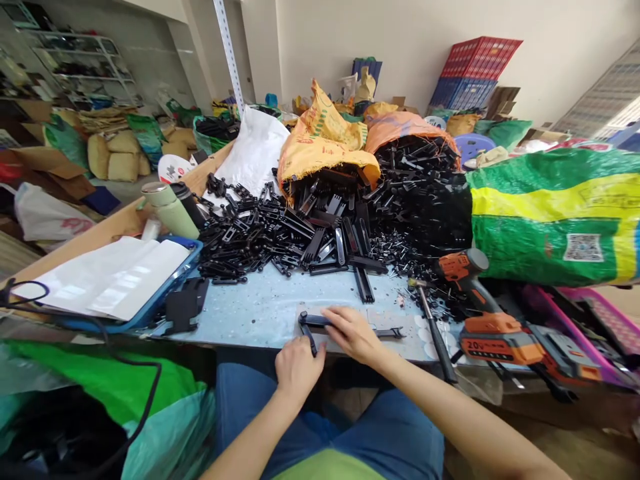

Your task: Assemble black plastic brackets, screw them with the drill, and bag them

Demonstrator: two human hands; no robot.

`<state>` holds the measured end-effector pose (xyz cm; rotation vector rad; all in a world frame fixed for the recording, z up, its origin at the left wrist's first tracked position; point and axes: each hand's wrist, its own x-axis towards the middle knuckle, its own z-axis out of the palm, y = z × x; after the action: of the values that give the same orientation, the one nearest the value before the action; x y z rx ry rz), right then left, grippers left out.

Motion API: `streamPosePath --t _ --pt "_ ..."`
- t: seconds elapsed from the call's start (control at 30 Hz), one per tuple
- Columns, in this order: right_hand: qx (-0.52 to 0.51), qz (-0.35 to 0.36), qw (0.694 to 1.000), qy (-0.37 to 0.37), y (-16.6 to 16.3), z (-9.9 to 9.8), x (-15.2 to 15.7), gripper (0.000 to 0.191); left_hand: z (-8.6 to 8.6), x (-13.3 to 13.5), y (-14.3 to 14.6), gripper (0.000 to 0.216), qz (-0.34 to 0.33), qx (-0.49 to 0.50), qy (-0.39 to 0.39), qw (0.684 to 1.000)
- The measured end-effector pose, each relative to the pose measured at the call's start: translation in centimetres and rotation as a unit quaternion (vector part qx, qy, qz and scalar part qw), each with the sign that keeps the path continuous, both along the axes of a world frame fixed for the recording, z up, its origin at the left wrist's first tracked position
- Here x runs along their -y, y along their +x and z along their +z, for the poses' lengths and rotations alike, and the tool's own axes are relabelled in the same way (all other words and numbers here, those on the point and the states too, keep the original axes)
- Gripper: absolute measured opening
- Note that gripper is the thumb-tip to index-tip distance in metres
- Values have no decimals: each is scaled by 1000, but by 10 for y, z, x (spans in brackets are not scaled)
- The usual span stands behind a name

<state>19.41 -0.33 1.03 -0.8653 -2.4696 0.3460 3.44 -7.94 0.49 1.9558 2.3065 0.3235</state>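
Black hinged bar assembly [303, 318] near the front edge of the pale-blue tabletop [240, 313]: pinches its short angled arm [309, 335] in the left hand [299, 367], closes the right hand [353, 333] over its long bar [316, 321]; farther right, a hammer [436, 337], then an orange-and-black 20V cordless driver [487, 310].

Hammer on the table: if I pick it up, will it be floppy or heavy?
The hammer should feel stiff, since its handle looks straight and solid. Its head looks like metal, so that end may feel heavier. It probably won't roll far, because the head sticks out sideways.
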Motion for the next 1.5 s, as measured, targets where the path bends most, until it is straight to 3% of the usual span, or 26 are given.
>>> streamPosePath --t 0.1,0.17,0.3,0.47,0.67,0.77,0.83,0.9,0.97,1.03,1.07,1.17,1.27,1.33,1.4,1.5 --pt "7 71 997 -40 -36 -1 -6 41 -5 -3 3 33 21 15 -67 997" --pt "-4 80 995 -67 -46 -6 -10 40 -7 -9 7 35 38 28 -89 995" --pt "-20 49 993 -108 -47 -11 -11 37 -6 -18 7 41 69 51 -109 990" --pt "1 9 991 -133 -48 -8 -9 39 0 -19 -7 35 39 39 -112 992" --pt "45 -29 989 -137 -59 -8 -3 39 -3 -16 2 40 45 45 -89 994" --pt "53 -3 993 -101 -47 -1 4 40 -8 -10 -2 37 -14 47 -51 998" --pt "62 8 997 -49 -21 2 9 46 -11 -11 -11 35 -90 45 14 995" --pt "81 -41 996 13 15 -2 11 60 -16 -19 -19 31 -210 29 104 972" --pt "123 -125 983 59 51 -11 10 65 -20 -35 -23 33 -336 10 166 927" --pt "176 -158 968 80 77 -22 8 53 -21 -52 -20 41 -406 -3 164 899" --pt "194 -155 965 85 84 -26 6 49 -20 -59 -17 42 -411 -7 145 900" --pt "193 -127 971 64 91 -14 2 47 -7 -64 -7 42 -366 2 83 927" --pt "127 -23 990 -55 89 27 6 52 23 -44 -3 54 -348 102 88 928" --pt "38 74 985 -154 82 55 17 60 48 -24 -1 62 -368 228 120 894" --pt "-62 127 960 -241 66 70 33 62 69 -5 5 63 -373 346 145 849" --pt "-239 70 918 -308 21 58 53 62 81 13 22 57 -328 469 212 792"
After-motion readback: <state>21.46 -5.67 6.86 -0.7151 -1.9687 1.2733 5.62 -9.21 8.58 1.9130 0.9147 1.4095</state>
